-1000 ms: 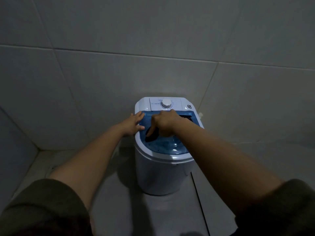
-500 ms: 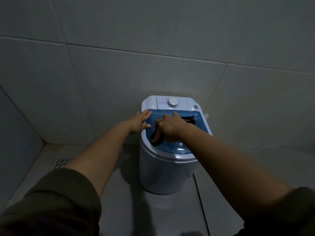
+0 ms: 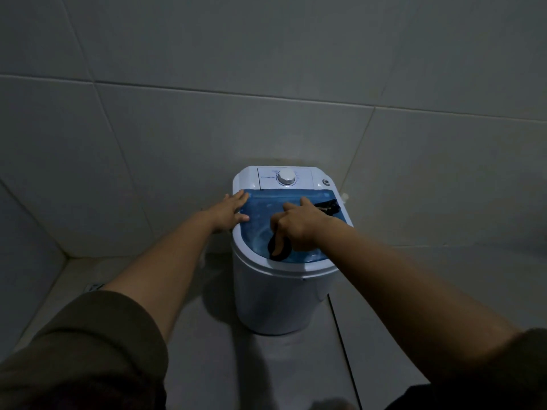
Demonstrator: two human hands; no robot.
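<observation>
Lid [image 3: 260,208] edge under flat left hand [image 3: 229,213]; right hand [image 3: 299,229] grips lid.

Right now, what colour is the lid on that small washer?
The lid is see-through blue; the head view shows it best.

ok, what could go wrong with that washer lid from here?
1. The left hand lies flat across the edge of the blue lid; fingers may get pinched if it swings up.
2. The right hand rests on see-through plastic; it may flex, or the washer may slide on the tile floor.
</observation>
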